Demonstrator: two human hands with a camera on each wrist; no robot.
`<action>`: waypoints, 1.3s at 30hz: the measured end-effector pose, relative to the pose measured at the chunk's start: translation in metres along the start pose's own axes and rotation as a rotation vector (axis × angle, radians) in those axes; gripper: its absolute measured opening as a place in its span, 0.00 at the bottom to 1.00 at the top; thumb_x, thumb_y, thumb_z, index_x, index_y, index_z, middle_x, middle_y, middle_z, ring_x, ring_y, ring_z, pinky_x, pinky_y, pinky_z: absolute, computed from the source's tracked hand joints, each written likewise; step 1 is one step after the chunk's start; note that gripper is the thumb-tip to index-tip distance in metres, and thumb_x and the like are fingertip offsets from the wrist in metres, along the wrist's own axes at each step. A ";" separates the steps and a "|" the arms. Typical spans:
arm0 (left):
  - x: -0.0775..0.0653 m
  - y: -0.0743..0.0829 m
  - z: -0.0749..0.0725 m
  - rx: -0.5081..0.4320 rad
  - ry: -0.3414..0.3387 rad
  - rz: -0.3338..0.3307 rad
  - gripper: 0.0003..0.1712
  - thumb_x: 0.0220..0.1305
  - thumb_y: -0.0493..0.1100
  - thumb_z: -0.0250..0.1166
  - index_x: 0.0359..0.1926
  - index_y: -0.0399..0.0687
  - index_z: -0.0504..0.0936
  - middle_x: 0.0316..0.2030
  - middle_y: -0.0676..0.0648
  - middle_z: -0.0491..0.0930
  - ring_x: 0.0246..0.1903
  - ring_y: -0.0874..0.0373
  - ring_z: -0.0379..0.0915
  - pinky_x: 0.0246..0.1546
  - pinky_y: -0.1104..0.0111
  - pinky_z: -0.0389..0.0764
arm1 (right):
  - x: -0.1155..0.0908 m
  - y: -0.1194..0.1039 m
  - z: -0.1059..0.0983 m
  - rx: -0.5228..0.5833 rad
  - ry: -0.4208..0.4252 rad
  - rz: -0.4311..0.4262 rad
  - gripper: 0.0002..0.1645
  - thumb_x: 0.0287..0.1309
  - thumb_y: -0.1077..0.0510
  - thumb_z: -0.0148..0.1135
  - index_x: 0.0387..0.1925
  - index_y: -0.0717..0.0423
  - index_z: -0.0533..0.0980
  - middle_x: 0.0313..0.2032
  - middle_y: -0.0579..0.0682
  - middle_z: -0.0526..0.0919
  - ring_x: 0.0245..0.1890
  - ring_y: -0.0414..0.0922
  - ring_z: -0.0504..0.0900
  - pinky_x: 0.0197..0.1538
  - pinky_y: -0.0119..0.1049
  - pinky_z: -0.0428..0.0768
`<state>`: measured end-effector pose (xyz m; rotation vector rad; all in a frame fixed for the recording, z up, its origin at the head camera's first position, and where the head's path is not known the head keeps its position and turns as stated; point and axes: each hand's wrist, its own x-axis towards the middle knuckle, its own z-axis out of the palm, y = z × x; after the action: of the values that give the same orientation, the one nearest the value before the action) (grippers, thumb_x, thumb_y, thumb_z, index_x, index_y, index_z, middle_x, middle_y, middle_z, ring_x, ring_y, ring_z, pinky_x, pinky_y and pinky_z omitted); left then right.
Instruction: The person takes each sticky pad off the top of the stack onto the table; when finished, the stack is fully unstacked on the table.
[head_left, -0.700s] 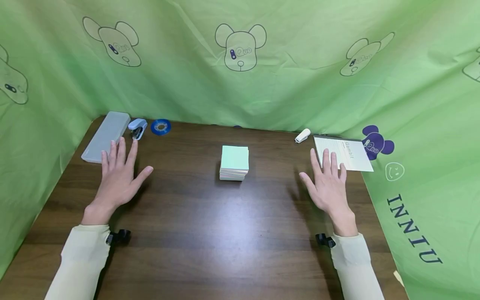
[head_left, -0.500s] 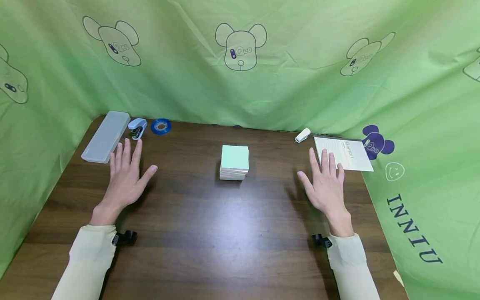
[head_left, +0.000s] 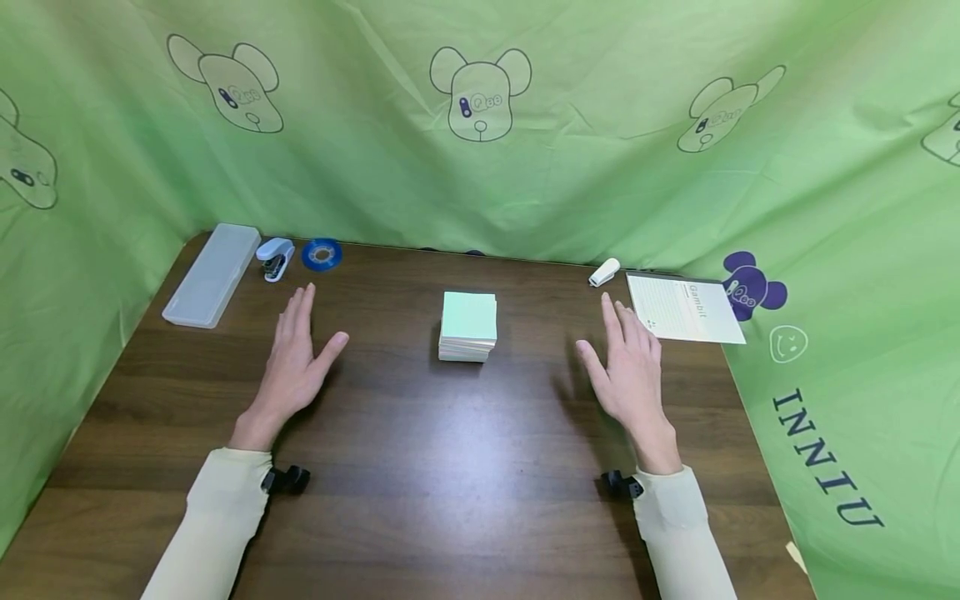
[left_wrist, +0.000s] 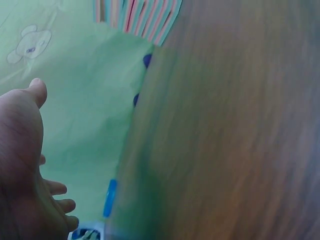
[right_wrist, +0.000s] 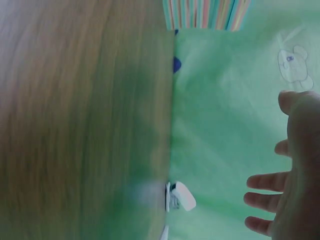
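A square stack of paper notes (head_left: 469, 315), pale green on top, stands on the table between my hands. In the left wrist view the paper stack (left_wrist: 145, 17) shows pink and green layers along its side. My left hand (head_left: 291, 367) is left of it, fingers straight, thumb spread, holding nothing. On the other side my right hand (head_left: 632, 375) has its fingers extended, also holding nothing; its fingertips are nearest the notepad (head_left: 682, 307) and the small white stapler (head_left: 604, 272). Neither hand touches the stack.
At the back left lie a translucent pencil case (head_left: 212, 275), a light-blue stapler (head_left: 276, 258) and a blue tape roll (head_left: 322, 255). Green cloth (head_left: 360, 167) hangs along the back and both sides of the brown wooden table (head_left: 390, 500).
My left hand has moved right, away from the pencil case and stapler. The right hand has moved left, uncovering more of the notepad. The stack has not moved.
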<state>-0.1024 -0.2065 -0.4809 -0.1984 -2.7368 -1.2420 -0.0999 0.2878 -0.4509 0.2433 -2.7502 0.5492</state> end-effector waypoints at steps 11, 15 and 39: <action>0.002 0.012 0.034 -0.030 -0.016 0.050 0.53 0.82 0.51 0.66 0.91 0.44 0.44 0.87 0.30 0.47 0.87 0.33 0.39 0.87 0.38 0.34 | 0.005 -0.020 0.018 0.135 0.110 -0.065 0.44 0.77 0.46 0.61 0.87 0.52 0.61 0.71 0.69 0.76 0.72 0.70 0.72 0.75 0.70 0.65; 0.004 0.019 0.045 -0.047 -0.035 0.060 0.53 0.80 0.50 0.67 0.91 0.44 0.45 0.88 0.33 0.48 0.87 0.34 0.42 0.87 0.38 0.34 | 0.007 -0.028 0.023 0.165 0.110 -0.074 0.44 0.77 0.46 0.60 0.87 0.52 0.61 0.70 0.70 0.77 0.71 0.70 0.74 0.76 0.70 0.65; 0.014 0.043 0.089 -0.268 -0.097 0.088 0.50 0.80 0.44 0.69 0.89 0.39 0.49 0.78 0.33 0.70 0.82 0.39 0.60 0.87 0.41 0.28 | 0.018 -0.071 0.047 0.421 0.010 -0.101 0.36 0.82 0.49 0.55 0.84 0.53 0.66 0.69 0.63 0.80 0.72 0.61 0.77 0.71 0.65 0.70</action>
<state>-0.1147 -0.1108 -0.5048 -0.4113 -2.5961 -1.6101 -0.1142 0.2022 -0.4616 0.4717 -2.5670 1.0924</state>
